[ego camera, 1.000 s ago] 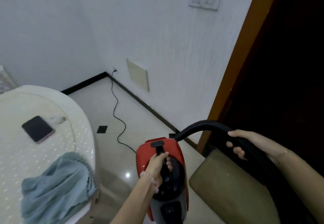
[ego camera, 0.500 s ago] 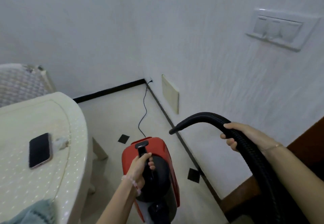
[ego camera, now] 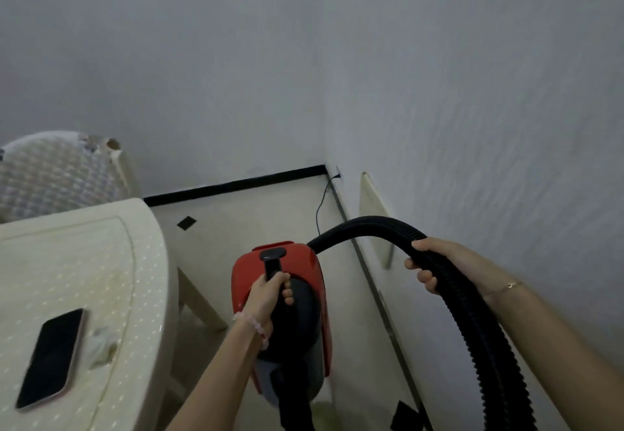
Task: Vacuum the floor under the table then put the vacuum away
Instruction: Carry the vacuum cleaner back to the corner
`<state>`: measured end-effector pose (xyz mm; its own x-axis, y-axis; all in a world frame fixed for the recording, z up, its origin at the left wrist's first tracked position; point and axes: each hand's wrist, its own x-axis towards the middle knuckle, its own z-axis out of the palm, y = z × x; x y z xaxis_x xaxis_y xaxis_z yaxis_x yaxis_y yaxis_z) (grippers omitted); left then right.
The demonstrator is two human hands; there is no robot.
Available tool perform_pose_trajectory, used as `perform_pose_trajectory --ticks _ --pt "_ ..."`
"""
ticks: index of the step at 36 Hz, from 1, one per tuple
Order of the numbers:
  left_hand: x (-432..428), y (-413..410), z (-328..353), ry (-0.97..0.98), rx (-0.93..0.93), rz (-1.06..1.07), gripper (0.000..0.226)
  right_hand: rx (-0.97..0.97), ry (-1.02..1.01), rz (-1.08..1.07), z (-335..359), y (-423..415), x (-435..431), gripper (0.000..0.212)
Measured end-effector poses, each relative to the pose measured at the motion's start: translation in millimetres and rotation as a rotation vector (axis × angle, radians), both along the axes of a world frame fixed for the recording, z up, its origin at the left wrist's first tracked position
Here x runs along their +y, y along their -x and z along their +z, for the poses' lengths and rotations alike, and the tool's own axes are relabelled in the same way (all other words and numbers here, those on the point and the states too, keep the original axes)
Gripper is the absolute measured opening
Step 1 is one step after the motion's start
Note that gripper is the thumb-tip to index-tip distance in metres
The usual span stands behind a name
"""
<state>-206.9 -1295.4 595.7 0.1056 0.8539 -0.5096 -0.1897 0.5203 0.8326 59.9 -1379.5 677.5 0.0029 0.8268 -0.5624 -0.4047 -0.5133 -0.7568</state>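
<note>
A red and black canister vacuum (ego camera: 305, 262) hangs above the cream floor, between the table and the right wall. My left hand (ego camera: 266, 299) is shut around its black top handle. A ribbed black hose (ego camera: 472, 316) arches from the vacuum's front and runs down to the lower right. My right hand (ego camera: 435, 262) grips the hose near the top of the arch. The cream plastic table (ego camera: 101, 262) fills the lower left, one leg showing beside the vacuum. The vacuum's black cord (ego camera: 319, 208) runs to a socket in the far corner.
A dark phone (ego camera: 50, 356) lies on the table. A white woven plastic chair (ego camera: 57, 174) stands behind the table. White walls meet in a corner ahead, with a black skirting strip (ego camera: 236, 184). A cream panel (ego camera: 371, 214) sits low on the right wall.
The view has swung left, away from the brown door and the cushioned seat, toward the corner. The vacuum is carried closer to the corner. Both grips are unchanged.
</note>
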Motion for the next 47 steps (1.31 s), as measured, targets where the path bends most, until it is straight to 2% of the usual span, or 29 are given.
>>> perform_pose_trajectory --ticks 13,26,38,47 --pt "248.9 -23.2 12.4 -0.006 0.044 0.011 0.021 0.0 0.002 -0.025 15.4 -32.5 268.3 0.013" --pt "491.3 -51.4 1.8 -0.039 0.138 0.043 0.017 0.104 -0.018 0.022 -11.8 -69.7 522.7 0.015" --pt "712.7 -90.5 -16.1 0.065 0.2 0.07 0.017 0.144 0.143 -0.005 -37.0 -102.9 760.3 0.013" --pt "859.8 -118.8 -55.6 0.172 0.24 -0.062 0.022 0.128 0.181 -0.141 -69.0 -137.3 880.8 0.017"
